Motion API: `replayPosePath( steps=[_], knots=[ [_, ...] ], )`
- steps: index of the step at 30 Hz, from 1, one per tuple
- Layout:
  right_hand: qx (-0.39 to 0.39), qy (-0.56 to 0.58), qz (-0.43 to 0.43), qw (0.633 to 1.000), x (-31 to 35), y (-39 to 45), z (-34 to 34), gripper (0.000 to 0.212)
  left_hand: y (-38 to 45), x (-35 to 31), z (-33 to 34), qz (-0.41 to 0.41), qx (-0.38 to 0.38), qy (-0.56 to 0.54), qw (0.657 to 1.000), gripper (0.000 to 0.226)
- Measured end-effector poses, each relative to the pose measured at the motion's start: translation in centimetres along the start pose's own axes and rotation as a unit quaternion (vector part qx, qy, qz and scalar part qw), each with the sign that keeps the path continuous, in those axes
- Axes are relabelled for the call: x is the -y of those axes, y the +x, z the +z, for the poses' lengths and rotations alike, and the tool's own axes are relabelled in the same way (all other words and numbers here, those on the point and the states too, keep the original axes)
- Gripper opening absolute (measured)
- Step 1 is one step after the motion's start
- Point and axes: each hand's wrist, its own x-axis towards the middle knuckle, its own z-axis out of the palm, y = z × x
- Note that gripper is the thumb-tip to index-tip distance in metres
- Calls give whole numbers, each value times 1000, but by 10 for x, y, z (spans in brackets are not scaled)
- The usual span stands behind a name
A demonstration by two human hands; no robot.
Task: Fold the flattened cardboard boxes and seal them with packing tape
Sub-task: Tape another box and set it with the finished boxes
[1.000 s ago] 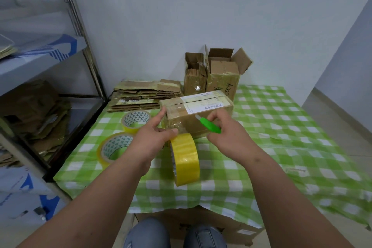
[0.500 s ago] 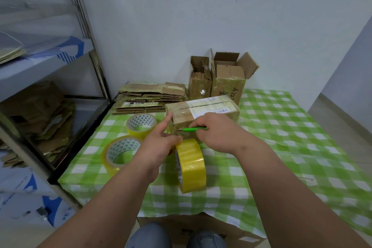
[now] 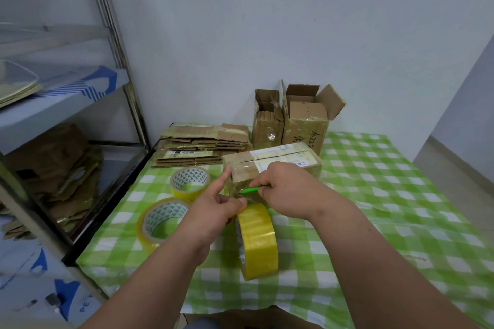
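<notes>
Three rolls of yellow packing tape are in view. You hold one roll (image 3: 256,242) on edge at the near side of the counter (image 3: 401,195); two spare rolls (image 3: 190,181) lie flat to its left, just beside each other.

Change noted: a second ago your right hand (image 3: 287,189) held the green cutter (image 3: 252,190) raised, clear of the box. It has since come down, and the cutter now lies level against the near end of the folded box (image 3: 272,165), where the tape strip runs from roll to cardboard. Your left hand (image 3: 213,211) has kept its place: thumb and curled fingers grip the top of the roll, forefinger extended to the box's near left corner. Your right hand is closed round the cutter. My judgement: the strip is laid and you are at the cut, so this box's seal is nearly done.

Stock remaining: a stack of flattened boxes (image 3: 203,145) at the counter's far left, and two open boxes (image 3: 304,120) standing against the wall behind the folded one.

Markings: the folded box carries a white shipping label with a barcode, its text too small to read. The larger open box bears handwritten dark characters, not legible. The spare rolls' cores show a triangle pattern.
</notes>
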Motion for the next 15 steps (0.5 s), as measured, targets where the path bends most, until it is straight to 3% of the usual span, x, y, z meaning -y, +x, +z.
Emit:
replayPosePath(
  steps=[15],
  knots=[
    [5, -57, 4, 998, 2, -2, -5, 34, 0, -1, -2, 0, -3, 22, 1000, 72]
  ],
)
